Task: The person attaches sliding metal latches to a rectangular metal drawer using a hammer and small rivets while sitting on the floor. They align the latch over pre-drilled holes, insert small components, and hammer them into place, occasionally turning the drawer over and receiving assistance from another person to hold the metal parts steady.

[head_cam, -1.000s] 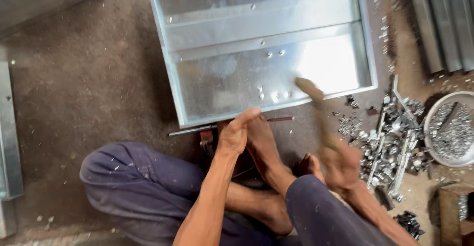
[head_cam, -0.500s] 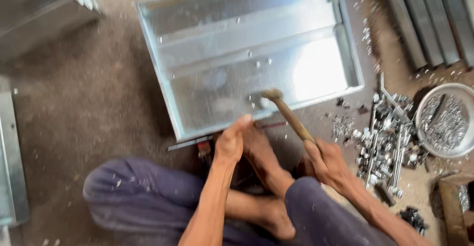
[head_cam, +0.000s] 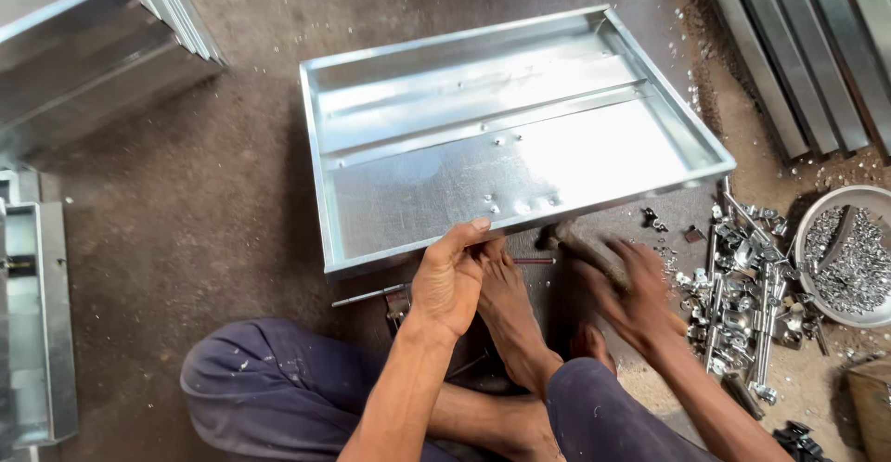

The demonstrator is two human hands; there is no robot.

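Note:
A shiny sheet-metal tray [head_cam: 408, 82] with a raised rim and an inner crosswise strip lies on the floor in front of me. My left hand [head_cam: 450, 276] grips its near rim, thumb on the edge, beside my bare foot [head_cam: 510, 318]. My right hand [head_cam: 636, 295], blurred by motion, holds a hammer [head_cam: 571, 239] by its wooden handle. The hammer head sits low, just below the tray's near edge.
A pile of small metal fittings and screws [head_cam: 742, 286] lies at the right, beside a round bowl of screws [head_cam: 849, 258]. Metal strips [head_cam: 807, 44] lie at top right, folded sheet-metal parts [head_cam: 42, 314] at the left. A thin rod [head_cam: 371, 295] lies under the tray's edge.
The hammer has come down from over the tray's inner surface to below its near edge. The tray now lies tilted and further right in view. My left hand stays on the rim.

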